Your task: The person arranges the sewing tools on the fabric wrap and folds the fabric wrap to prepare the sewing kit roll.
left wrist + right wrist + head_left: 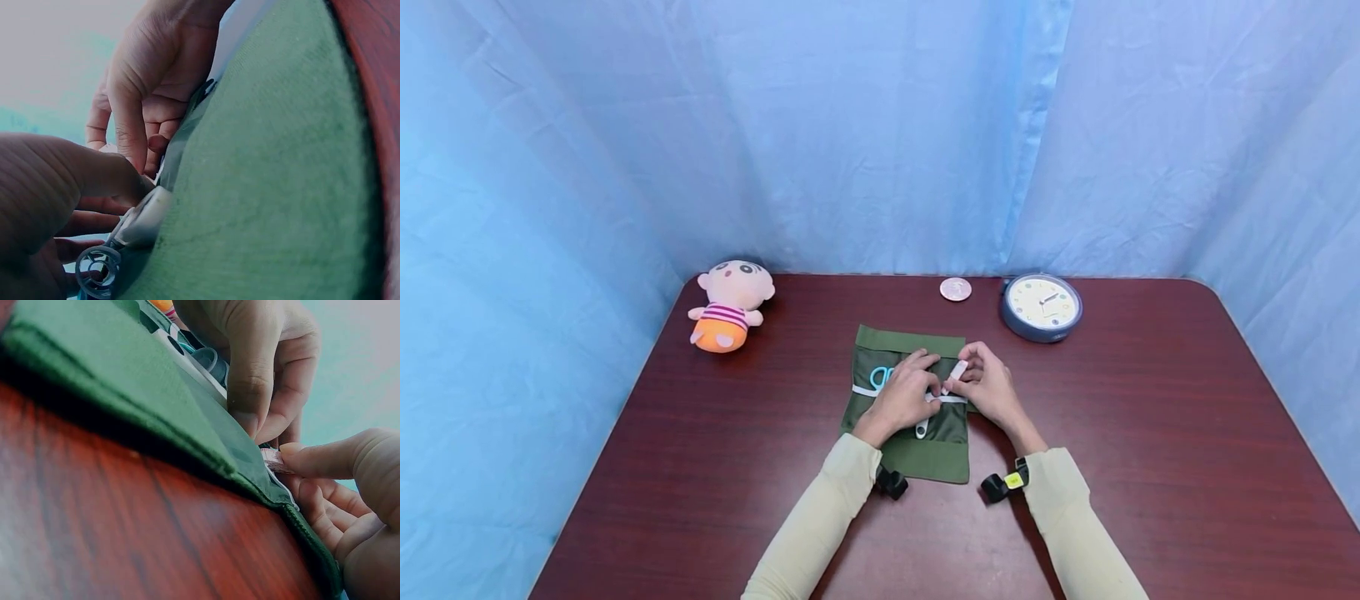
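Observation:
A dark green fabric sewing pouch [925, 460] lies unfolded on the table, a white elastic band [863, 391] running across it. My left hand [904, 398] is over its middle, thumb and forefinger pinching the band. At the pouch's right side, my right hand [992, 390] pinches a small white folded measuring tape [275, 460] with reddish marks, right at the band. Light-blue scissor handles [880, 377] show left of my left hand. Below that hand sticks out a white tool end [922, 429] with a dark dot. A clear round bobbin [98, 270] sits by my left fingers.
At the back left of the brown table [1150, 400] sits a plush doll [726, 310] in orange shorts. A round dark-blue clock [1042, 304] stands at the back right, beside a small pale disc [956, 289]. Blue curtains [880, 150] enclose the table.

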`<state>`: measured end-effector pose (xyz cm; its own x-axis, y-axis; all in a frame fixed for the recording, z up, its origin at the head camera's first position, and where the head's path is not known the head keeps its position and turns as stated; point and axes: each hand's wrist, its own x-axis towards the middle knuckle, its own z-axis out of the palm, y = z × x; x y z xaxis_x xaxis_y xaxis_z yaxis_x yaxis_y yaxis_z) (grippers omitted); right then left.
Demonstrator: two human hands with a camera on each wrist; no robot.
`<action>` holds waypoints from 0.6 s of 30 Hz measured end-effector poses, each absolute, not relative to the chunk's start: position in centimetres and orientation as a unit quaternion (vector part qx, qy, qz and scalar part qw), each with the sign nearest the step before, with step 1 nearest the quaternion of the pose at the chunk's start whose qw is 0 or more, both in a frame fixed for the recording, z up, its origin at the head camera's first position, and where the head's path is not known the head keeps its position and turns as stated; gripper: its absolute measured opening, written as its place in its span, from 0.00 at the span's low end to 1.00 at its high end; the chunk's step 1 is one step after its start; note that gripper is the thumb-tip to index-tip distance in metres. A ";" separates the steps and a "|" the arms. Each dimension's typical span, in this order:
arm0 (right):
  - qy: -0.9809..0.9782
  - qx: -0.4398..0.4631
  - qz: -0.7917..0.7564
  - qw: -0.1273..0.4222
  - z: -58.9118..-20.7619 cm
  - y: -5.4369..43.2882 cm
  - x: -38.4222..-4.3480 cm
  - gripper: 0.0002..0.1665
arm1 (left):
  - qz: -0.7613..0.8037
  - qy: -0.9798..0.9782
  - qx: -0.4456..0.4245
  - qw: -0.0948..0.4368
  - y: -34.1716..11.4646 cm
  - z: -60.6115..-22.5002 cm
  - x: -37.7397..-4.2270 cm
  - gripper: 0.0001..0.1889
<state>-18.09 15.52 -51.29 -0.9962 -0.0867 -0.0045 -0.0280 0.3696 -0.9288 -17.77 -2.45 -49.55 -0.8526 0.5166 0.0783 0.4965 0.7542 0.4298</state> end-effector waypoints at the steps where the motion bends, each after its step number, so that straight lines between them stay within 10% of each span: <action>1: 0.827 -0.036 -0.560 0.027 -51.0 15.4 -18.0 0.26 | 0.227 0.935 0.272 0.022 -2.5 -49.6 -17.8 0.03; 18: 0.811 -0.060 -0.582 0.025 -52.3 15.9 -18.5 0.27 | 0.225 0.930 0.290 0.003 -2.7 -49.9 -17.9 0.03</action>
